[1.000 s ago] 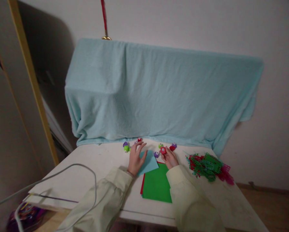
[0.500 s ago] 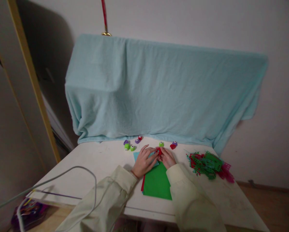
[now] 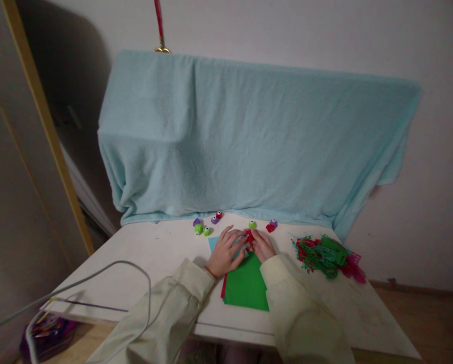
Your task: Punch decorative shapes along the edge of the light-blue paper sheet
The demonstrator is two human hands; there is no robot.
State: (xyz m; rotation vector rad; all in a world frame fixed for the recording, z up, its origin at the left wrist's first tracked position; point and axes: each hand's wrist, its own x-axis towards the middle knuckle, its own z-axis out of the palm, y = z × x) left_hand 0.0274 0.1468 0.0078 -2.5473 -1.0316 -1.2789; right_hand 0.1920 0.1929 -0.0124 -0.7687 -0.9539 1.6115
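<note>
Both hands are remaining closed together as half a second ago, the left hand [image 3: 225, 251] pressing the blue paper sheet [image 3: 213, 243] while the right hand [image 3: 262, 247] is gripping the red punch [image 3: 250, 235] above the green sheet [image 3: 246, 287].

Seven small paper punches [image 3: 198, 228], three coloured paper sheets [image 3: 246, 287], one heap of punched scraps [image 3: 327, 255]

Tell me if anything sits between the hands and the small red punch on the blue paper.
Nothing visible does. The left hand and right hand both meet at the red punch, fingers on it, over the edge of the light blue paper. The other punches lie off to the sides.
</note>
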